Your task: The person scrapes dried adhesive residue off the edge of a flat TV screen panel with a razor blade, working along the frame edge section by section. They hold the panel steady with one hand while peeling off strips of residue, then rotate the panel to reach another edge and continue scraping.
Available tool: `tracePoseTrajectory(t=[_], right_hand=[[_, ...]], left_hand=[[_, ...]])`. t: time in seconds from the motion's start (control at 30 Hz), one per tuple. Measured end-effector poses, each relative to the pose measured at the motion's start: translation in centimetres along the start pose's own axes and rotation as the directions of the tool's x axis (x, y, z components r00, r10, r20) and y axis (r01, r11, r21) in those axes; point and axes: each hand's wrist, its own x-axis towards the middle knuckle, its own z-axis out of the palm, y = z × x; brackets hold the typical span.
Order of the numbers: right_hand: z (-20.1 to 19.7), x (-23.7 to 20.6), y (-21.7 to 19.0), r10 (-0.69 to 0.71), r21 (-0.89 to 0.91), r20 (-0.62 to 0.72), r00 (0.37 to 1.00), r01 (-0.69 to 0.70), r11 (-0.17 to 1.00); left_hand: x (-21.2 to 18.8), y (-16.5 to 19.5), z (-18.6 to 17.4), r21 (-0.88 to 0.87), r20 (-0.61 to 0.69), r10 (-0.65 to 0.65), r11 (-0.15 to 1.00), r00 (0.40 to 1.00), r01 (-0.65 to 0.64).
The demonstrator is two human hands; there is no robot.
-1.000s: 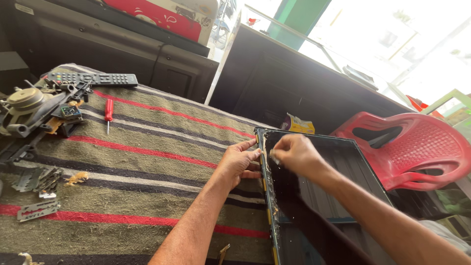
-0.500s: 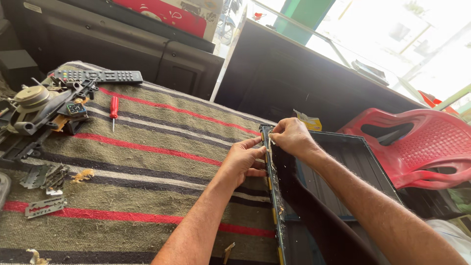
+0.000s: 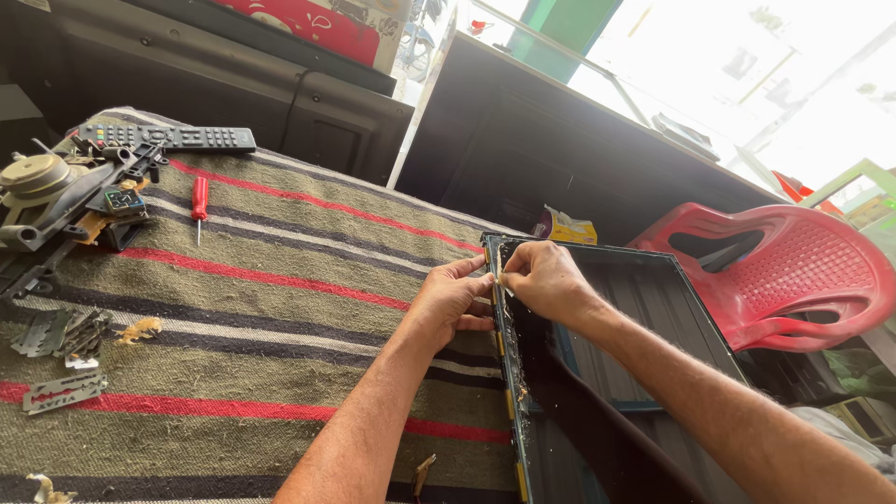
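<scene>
Two hands meet on the long left edge of the dark rectangular flat-screen panel (image 3: 644, 373), which runs away from the person: left hand (image 3: 448, 303) fingers pressed outside, right hand (image 3: 546, 280) fingers pinched closed on its rim.

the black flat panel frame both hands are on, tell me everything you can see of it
The black panel frame is a flat, dark rectangle with a thin raised rim, lying partly on the striped cloth and reaching toward the red plastic chair. Its inside looks like ribbed grey metal. Yellowish tabs and pale crumbs dot its left edge. The left hand rests against that edge from the cloth side; the right hand pinches at the rim near the top left corner.
</scene>
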Motion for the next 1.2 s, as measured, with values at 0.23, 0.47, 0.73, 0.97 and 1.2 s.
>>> tracePoseTrajectory(t=[0.23,0.47,0.73,0.97,1.2], right_hand=[[-0.5,-1.8,-0.6,-0.026,-0.005,0.043,0.999,0.026,1.000],[-0.5,-3.0,-0.6,-0.048,-0.002,0.055,0.997,0.048,0.999],[-0.7,-4.7,-0.6,-0.033,0.022,0.092,0.995,0.031,0.999],[-1.0,-6.6,-1.3,0.013,0.025,0.129,0.992,-0.016,1.000],[-1.1,-9.0,-2.0,-0.004,0.044,0.108,0.994,-0.001,0.999]], left_hand=[[0.0,0.1,0.1,-0.018,0.018,0.010,1.000,1.000,-0.010],[-0.2,0.3,0.1,0.019,0.003,0.005,1.000,1.000,-0.005],[-0.2,0.4,0.1,0.017,-0.016,-0.016,1.000,1.000,0.016],[-0.2,0.6,0.2,0.032,-0.036,-0.025,0.999,0.999,0.026],[-0.6,0.9,0.2,0.031,-0.020,-0.023,0.999,1.000,0.024]])
